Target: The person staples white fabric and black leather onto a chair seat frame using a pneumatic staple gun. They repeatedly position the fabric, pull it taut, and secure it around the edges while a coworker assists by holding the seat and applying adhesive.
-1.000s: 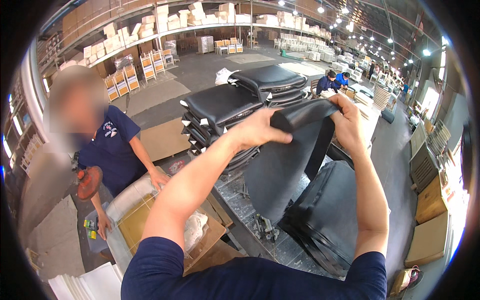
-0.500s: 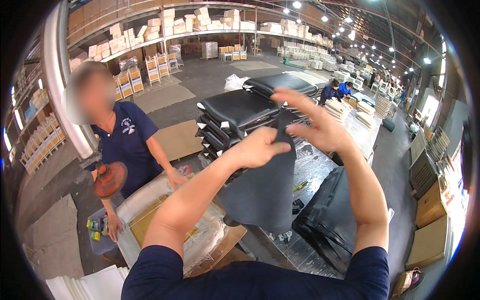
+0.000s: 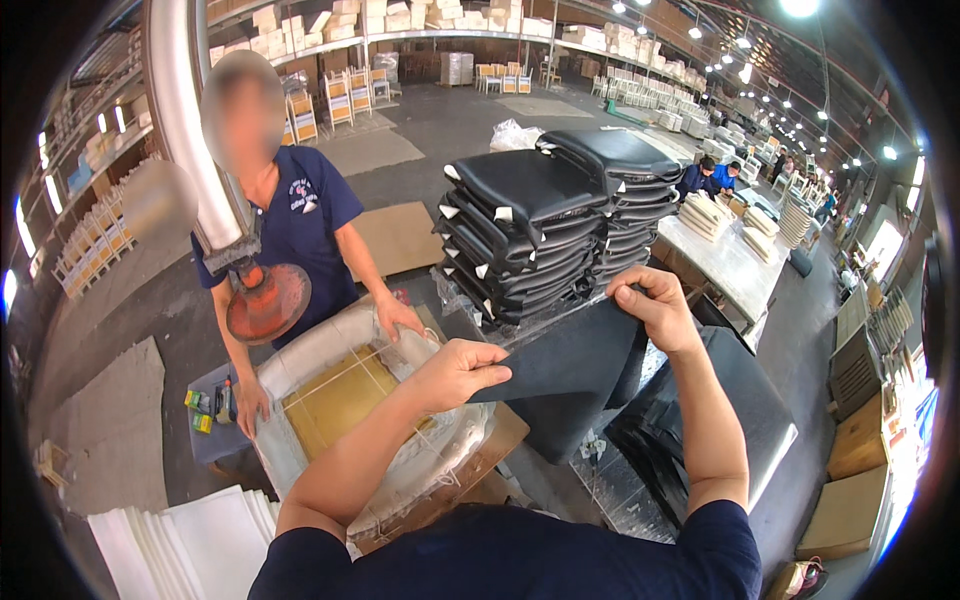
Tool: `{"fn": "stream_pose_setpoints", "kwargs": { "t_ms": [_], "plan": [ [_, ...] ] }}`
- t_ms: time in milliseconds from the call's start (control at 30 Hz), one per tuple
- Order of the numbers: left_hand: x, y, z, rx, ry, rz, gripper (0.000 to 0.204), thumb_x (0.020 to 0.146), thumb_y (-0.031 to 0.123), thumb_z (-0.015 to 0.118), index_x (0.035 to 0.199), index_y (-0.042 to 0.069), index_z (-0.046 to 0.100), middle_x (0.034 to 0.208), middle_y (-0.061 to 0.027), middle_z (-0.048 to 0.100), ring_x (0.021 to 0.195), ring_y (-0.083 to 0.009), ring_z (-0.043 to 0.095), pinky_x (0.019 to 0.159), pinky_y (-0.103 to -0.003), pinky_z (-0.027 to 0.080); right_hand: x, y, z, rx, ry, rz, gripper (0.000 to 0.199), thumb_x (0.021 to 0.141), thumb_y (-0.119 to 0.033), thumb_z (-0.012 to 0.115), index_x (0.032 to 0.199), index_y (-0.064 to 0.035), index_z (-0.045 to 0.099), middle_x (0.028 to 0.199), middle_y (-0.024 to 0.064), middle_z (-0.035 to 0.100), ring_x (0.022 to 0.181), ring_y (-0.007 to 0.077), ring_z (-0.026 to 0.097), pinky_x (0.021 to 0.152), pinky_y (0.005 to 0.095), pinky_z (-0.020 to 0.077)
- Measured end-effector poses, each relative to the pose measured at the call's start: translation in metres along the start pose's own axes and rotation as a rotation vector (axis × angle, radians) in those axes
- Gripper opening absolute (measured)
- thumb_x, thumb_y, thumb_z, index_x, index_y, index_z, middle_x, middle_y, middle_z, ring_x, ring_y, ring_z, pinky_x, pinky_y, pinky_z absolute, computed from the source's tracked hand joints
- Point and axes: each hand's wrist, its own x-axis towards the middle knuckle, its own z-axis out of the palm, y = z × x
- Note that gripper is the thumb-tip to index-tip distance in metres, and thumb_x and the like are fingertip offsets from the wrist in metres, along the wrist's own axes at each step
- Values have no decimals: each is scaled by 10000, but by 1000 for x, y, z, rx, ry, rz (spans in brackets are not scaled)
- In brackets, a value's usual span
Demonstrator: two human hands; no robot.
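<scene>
Black fabric seat cover (image 3: 570,365) held up just in front of the stacked black seat cushions (image 3: 530,235). Left hand (image 3: 462,372) and right hand (image 3: 655,308) both pinch its top edge, fingers closed. Looks light, limp; best gripped at edges.

Lamp-lit warehouse (image 3: 800,8), concrete floor (image 3: 450,125)

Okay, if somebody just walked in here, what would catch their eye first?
Dead centre, the left hand and right hand hold up a sheet of black fabric. Just behind it stand two stacks of black seat cushions. At left, a co-worker in a blue shirt leans over a white-wrapped seat frame.
</scene>
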Motion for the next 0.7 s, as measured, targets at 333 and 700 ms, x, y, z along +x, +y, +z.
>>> {"fn": "stream_pose_setpoints", "kwargs": {
  "t_ms": [333,700],
  "plan": [
    [-38,1,-7,-309,-1,8,263,1080,72,678,1305,-54,733,1150,12,759,994,-50,671,900,-243,532,-11,10,30,96,57,134,224,1085,-228,728,1050,-9,751,925,-51,659,875,42,524,800,241,420],
    [-44,-46,-19,-256,-99,-135,239,1056,103,713,1256,-22,756,1069,5,780,948,-59,683,863,-264,544,-22,-10,-1,361,251,254,210,1102,-258,706,990,-82,696,862,-62,644,761,35,575,703,221,450]
  ]
}}
